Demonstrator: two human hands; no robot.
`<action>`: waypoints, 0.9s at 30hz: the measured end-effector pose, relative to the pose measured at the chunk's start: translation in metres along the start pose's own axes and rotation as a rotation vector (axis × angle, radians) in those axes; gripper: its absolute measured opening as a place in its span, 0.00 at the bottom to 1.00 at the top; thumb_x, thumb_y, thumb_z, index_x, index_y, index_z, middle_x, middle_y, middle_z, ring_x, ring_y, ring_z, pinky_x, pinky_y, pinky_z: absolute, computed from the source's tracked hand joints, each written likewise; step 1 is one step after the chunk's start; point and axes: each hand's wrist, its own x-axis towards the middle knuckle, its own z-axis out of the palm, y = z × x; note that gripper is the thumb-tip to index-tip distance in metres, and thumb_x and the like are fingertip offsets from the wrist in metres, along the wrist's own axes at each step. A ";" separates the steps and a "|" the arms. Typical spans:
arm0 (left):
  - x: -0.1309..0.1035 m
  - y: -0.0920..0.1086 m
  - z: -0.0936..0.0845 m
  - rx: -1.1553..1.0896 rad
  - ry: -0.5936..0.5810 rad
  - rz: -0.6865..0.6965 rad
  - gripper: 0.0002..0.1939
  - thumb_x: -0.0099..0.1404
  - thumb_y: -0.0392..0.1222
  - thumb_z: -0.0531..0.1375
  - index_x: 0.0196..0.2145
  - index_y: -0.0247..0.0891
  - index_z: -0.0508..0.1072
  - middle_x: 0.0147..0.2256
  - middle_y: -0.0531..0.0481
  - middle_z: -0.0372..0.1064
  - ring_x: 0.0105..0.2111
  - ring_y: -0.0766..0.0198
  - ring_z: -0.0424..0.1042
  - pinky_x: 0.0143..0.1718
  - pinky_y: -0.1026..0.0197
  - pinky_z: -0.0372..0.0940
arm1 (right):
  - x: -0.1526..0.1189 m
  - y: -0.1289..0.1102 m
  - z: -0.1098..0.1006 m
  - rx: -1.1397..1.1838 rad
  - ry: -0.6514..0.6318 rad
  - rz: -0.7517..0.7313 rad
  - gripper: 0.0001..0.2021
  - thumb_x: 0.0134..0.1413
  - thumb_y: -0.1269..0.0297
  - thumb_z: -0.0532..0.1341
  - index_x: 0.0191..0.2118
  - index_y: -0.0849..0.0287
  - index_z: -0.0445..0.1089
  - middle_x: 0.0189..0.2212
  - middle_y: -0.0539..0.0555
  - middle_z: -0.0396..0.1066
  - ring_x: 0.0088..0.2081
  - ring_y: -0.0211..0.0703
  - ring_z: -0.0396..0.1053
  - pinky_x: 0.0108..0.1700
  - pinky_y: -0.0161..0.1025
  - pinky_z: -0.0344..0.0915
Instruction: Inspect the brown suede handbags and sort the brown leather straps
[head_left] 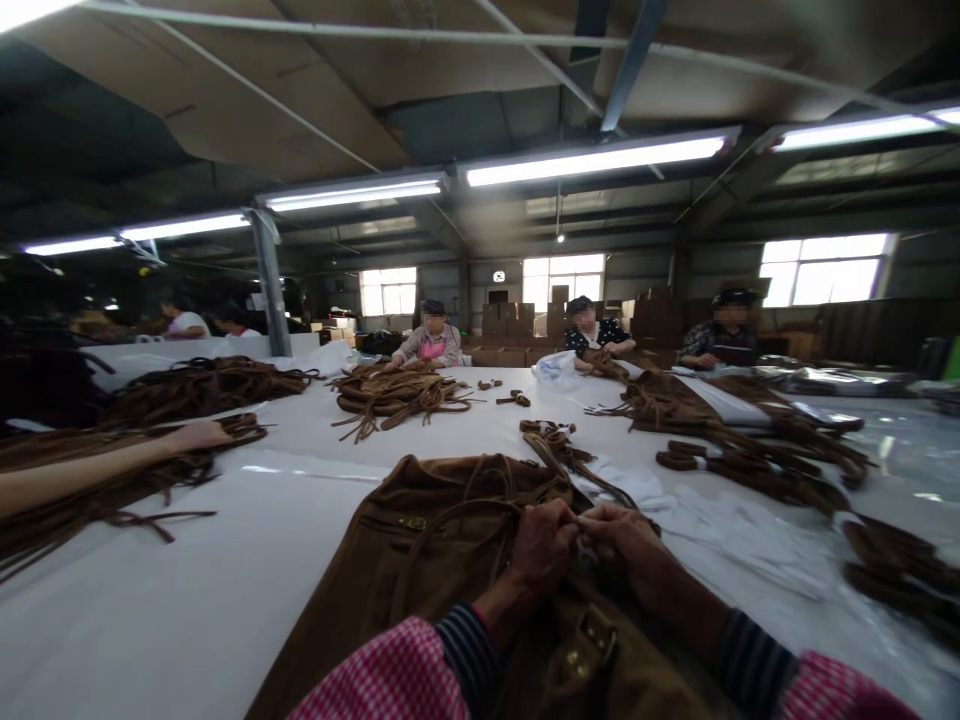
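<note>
A large brown bag (442,540) with straps and brass-coloured fittings lies on the white table (187,590) right in front of me. Over its upper part, my left hand (544,545) has its fingers bent and pressed together. My right hand (626,540) meets it from the right in a pinch, fingertips almost touching those of the left. What sits between the fingers is too small to make out. A brown strap (551,455) runs beyond my hands towards the far side.
Another person's arm (150,450) reaches in from the left over brown straps (97,480). More strap piles (397,395) lie beyond the bag. Tied strap bundles (750,470) and clear plastic (885,450) lie on the right. Several people are across the table.
</note>
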 end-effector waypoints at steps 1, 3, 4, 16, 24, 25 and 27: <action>0.001 0.000 0.000 -0.010 -0.021 0.005 0.06 0.60 0.38 0.57 0.26 0.39 0.70 0.24 0.51 0.70 0.26 0.61 0.69 0.31 0.62 0.61 | -0.002 -0.006 0.001 -0.005 0.000 -0.010 0.17 0.33 0.57 0.74 0.24 0.61 0.68 0.14 0.43 0.60 0.16 0.26 0.50 0.18 0.29 0.44; 0.005 0.002 -0.003 -0.034 -0.065 0.020 0.07 0.63 0.41 0.56 0.30 0.39 0.72 0.24 0.52 0.70 0.25 0.61 0.70 0.30 0.62 0.62 | -0.007 -0.020 0.000 -0.034 0.003 -0.050 0.15 0.35 0.58 0.72 0.24 0.61 0.69 0.13 0.42 0.58 0.15 0.27 0.49 0.19 0.29 0.42; 0.007 0.004 -0.007 -0.031 -0.088 0.038 0.08 0.65 0.42 0.55 0.33 0.39 0.73 0.25 0.52 0.71 0.25 0.61 0.71 0.30 0.62 0.63 | -0.010 -0.028 -0.002 -0.051 0.007 -0.084 0.14 0.36 0.58 0.72 0.25 0.61 0.69 0.13 0.42 0.58 0.16 0.27 0.49 0.19 0.29 0.42; 0.008 0.044 -0.066 0.556 -0.768 0.358 0.29 0.50 0.24 0.55 0.45 0.46 0.80 0.44 0.52 0.79 0.46 0.55 0.72 0.49 0.57 0.63 | -0.032 -0.059 -0.070 -0.891 -0.061 -0.368 0.10 0.46 0.71 0.58 0.32 0.60 0.77 0.31 0.54 0.76 0.35 0.43 0.70 0.39 0.38 0.65; 0.004 0.044 -0.059 0.782 -0.591 0.446 0.13 0.49 0.25 0.57 0.31 0.40 0.71 0.35 0.50 0.70 0.38 0.58 0.68 0.39 0.58 0.59 | -0.047 -0.044 -0.081 -1.471 -0.358 -0.563 0.26 0.59 0.76 0.53 0.58 0.47 0.70 0.55 0.56 0.66 0.53 0.48 0.66 0.47 0.40 0.65; 0.006 0.046 -0.062 0.762 -0.555 0.494 0.11 0.48 0.25 0.56 0.28 0.39 0.67 0.33 0.50 0.68 0.37 0.58 0.67 0.38 0.59 0.58 | -0.045 -0.043 -0.080 -1.483 -0.352 -0.572 0.24 0.60 0.75 0.53 0.57 0.48 0.71 0.57 0.56 0.65 0.55 0.49 0.65 0.47 0.40 0.65; 0.011 0.052 -0.069 0.720 -0.475 0.606 0.11 0.48 0.24 0.55 0.25 0.39 0.61 0.30 0.52 0.66 0.37 0.59 0.65 0.38 0.59 0.56 | -0.043 -0.044 -0.080 -1.489 -0.335 -0.584 0.19 0.61 0.75 0.54 0.52 0.50 0.72 0.57 0.56 0.65 0.55 0.49 0.64 0.46 0.40 0.65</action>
